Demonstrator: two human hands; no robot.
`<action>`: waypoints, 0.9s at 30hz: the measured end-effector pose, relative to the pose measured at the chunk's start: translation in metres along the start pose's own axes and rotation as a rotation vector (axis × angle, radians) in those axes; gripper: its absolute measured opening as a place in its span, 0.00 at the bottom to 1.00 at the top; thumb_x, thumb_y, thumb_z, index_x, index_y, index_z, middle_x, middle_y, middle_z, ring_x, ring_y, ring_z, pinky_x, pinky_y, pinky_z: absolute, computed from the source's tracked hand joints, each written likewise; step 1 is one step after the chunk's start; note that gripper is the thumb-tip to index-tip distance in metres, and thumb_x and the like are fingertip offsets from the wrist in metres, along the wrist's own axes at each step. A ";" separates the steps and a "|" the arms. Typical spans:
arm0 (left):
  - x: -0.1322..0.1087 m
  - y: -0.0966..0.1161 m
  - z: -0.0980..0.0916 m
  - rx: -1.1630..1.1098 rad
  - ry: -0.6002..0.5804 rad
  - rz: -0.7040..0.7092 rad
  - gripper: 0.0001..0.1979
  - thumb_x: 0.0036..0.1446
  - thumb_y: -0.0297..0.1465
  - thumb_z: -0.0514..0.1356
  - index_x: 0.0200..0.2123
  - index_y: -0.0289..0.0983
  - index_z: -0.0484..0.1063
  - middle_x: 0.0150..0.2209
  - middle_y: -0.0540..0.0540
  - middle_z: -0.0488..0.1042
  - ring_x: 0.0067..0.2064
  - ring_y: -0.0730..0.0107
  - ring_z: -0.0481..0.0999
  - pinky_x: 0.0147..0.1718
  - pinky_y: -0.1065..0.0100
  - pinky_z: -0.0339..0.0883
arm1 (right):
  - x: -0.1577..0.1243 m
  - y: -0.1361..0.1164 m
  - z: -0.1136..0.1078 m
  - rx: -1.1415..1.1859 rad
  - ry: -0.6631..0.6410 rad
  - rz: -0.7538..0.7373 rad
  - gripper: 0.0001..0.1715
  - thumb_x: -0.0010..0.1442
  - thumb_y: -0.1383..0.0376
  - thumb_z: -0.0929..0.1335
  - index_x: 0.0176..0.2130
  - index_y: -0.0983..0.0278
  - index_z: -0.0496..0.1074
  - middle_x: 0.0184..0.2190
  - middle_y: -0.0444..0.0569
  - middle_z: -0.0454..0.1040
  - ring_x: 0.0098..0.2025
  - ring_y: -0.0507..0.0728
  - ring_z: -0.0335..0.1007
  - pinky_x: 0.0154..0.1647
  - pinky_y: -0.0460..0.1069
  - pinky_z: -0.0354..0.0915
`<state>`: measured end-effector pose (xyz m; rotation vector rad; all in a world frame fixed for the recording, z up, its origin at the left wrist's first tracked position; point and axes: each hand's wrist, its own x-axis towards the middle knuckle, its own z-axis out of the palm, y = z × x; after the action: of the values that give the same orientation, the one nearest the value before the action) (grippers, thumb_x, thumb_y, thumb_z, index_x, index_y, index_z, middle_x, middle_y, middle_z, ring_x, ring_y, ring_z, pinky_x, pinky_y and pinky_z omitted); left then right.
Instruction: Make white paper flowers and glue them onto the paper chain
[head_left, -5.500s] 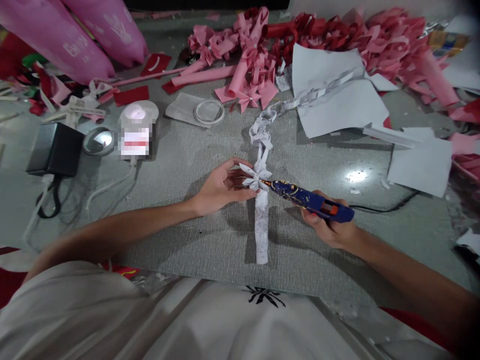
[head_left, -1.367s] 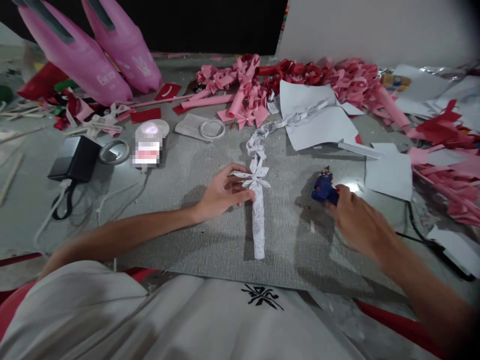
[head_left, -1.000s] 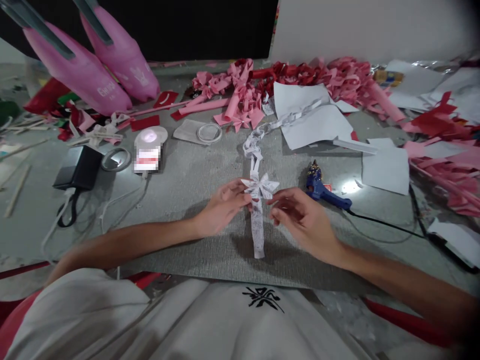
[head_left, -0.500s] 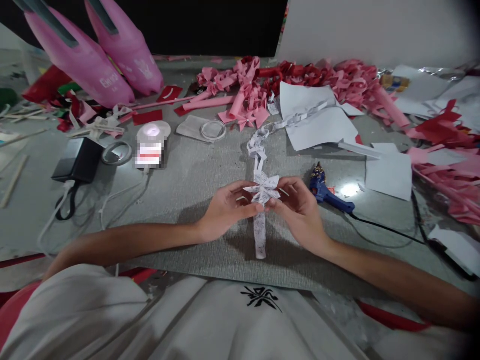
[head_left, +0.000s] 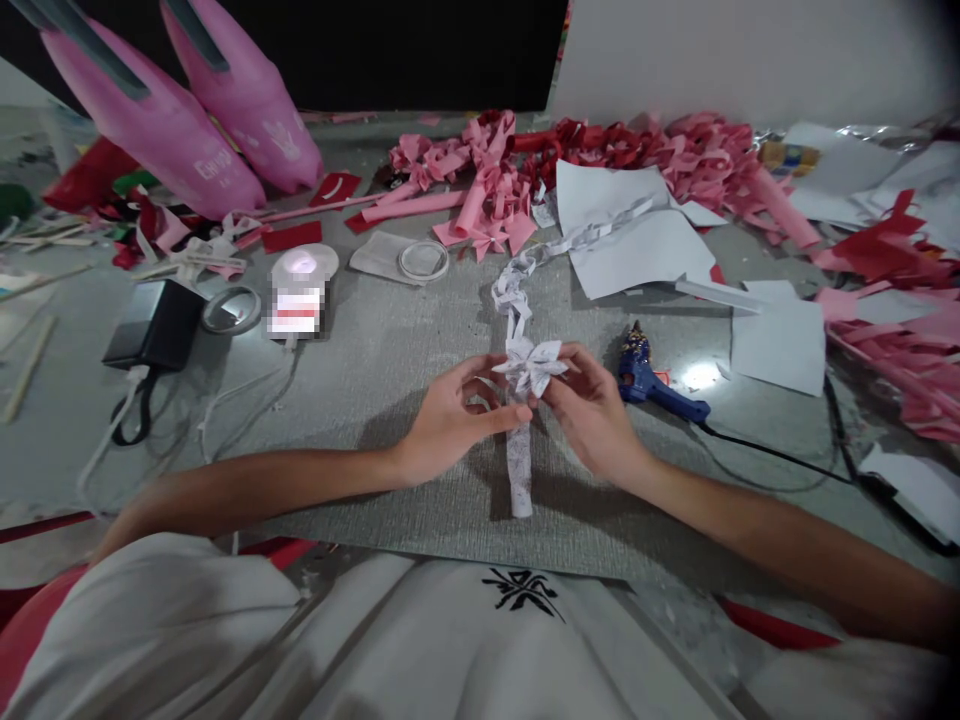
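A white paper flower [head_left: 530,363] sits on top of a rolled white paper stem [head_left: 519,470], which rests on a grey mat [head_left: 390,370]. My left hand [head_left: 450,425] pinches the stem just below the flower. My right hand [head_left: 592,410] pinches the flower's petals from the right side. A chain of white paper loops [head_left: 514,285] runs from the flower toward the far side. A blue glue gun [head_left: 652,380] lies on the mat just right of my right hand, untouched.
Pink and red paper flowers and rolls [head_left: 585,160] are heaped at the back. White sheets [head_left: 637,230] lie at the right, near the glue gun's black cord [head_left: 772,455]. Left are a black adapter [head_left: 146,325], a tape roll [head_left: 424,260] and pink bags [head_left: 187,120].
My right hand set the glue gun down on the mat at the right, then came to the flower and closed on its petals. My left hand has kept hold of the stem.
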<state>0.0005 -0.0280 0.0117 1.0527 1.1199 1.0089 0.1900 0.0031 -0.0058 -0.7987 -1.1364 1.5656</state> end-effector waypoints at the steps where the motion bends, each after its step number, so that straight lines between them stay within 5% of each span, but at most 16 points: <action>1: 0.000 -0.003 -0.001 0.049 0.025 0.015 0.35 0.53 0.43 0.74 0.59 0.37 0.68 0.46 0.43 0.74 0.41 0.67 0.75 0.34 0.67 0.69 | 0.003 -0.004 -0.004 -0.008 0.027 -0.033 0.09 0.63 0.63 0.76 0.42 0.56 0.74 0.38 0.41 0.76 0.35 0.51 0.69 0.36 0.47 0.69; 4: 0.002 -0.013 -0.003 0.385 0.084 0.088 0.33 0.56 0.43 0.72 0.58 0.38 0.63 0.48 0.42 0.72 0.46 0.61 0.75 0.44 0.59 0.73 | 0.008 -0.018 -0.018 -0.050 0.107 -0.131 0.11 0.60 0.65 0.77 0.40 0.55 0.73 0.41 0.40 0.79 0.35 0.52 0.71 0.35 0.48 0.70; 11: -0.001 -0.027 -0.006 1.099 -0.042 0.535 0.20 0.67 0.42 0.65 0.55 0.38 0.68 0.65 0.34 0.69 0.66 0.42 0.66 0.62 0.42 0.64 | 0.004 -0.032 -0.039 -0.285 0.128 -0.083 0.10 0.61 0.64 0.77 0.40 0.55 0.74 0.41 0.44 0.81 0.39 0.56 0.78 0.38 0.52 0.76; 15: -0.001 -0.034 -0.010 1.203 -0.120 0.698 0.16 0.72 0.41 0.58 0.53 0.37 0.73 0.65 0.35 0.72 0.67 0.45 0.68 0.65 0.41 0.60 | 0.003 -0.032 -0.038 -0.318 0.140 0.012 0.09 0.59 0.64 0.77 0.37 0.57 0.75 0.40 0.45 0.80 0.42 0.58 0.80 0.43 0.55 0.78; 23: 0.000 -0.037 -0.014 1.311 -0.184 0.726 0.19 0.72 0.41 0.57 0.58 0.37 0.74 0.64 0.33 0.73 0.69 0.42 0.67 0.68 0.37 0.55 | 0.008 -0.037 -0.038 -0.328 0.011 0.106 0.12 0.61 0.59 0.77 0.38 0.56 0.71 0.42 0.47 0.81 0.43 0.60 0.82 0.37 0.55 0.79; 27: -0.002 -0.038 -0.014 1.377 -0.204 0.745 0.20 0.73 0.42 0.55 0.60 0.38 0.73 0.67 0.32 0.70 0.69 0.38 0.65 0.65 0.34 0.57 | 0.008 -0.043 -0.041 -0.514 -0.106 0.066 0.09 0.64 0.61 0.75 0.43 0.55 0.72 0.42 0.46 0.81 0.39 0.58 0.80 0.35 0.55 0.78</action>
<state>-0.0104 -0.0354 -0.0263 2.7468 1.2327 0.5156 0.2388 0.0246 0.0214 -1.1052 -1.6384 1.3943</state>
